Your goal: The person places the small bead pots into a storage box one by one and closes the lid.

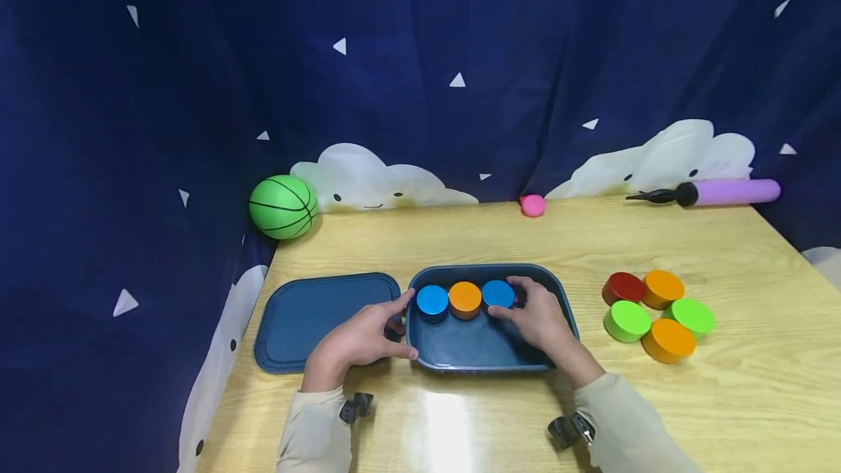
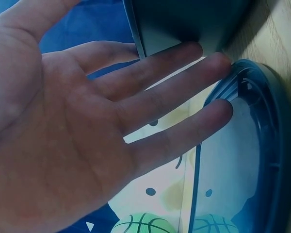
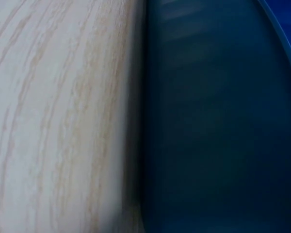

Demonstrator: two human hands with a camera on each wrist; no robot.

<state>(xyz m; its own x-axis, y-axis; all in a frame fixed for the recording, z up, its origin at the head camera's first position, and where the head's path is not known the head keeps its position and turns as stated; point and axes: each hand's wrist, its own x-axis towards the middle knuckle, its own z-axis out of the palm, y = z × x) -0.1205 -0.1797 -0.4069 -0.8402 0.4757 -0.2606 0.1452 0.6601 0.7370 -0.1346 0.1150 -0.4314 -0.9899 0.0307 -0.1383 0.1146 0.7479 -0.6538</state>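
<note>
A dark blue box (image 1: 486, 356) stands on the table with a row of round blocks along its far side. From the left come a blue block (image 1: 432, 301), an orange block (image 1: 464, 298) and a second blue block (image 1: 498, 293). My right hand (image 1: 542, 316) reaches into the box and holds that second blue block between thumb and fingers. At the box's left end, my left hand (image 1: 364, 334) has thumb and forefinger spread against the rim. Its fingers look straight in the left wrist view. The right wrist view shows only the box wall (image 3: 218, 121) and wood.
A dark blue lid (image 1: 315, 320) lies left of the box, partly under the left hand. To the right sit red (image 1: 624, 288), orange (image 1: 669, 340) and green (image 1: 627, 320) blocks. Farther back are a green ball (image 1: 283, 207), a pink round item (image 1: 533, 205) and a purple pump (image 1: 732, 192).
</note>
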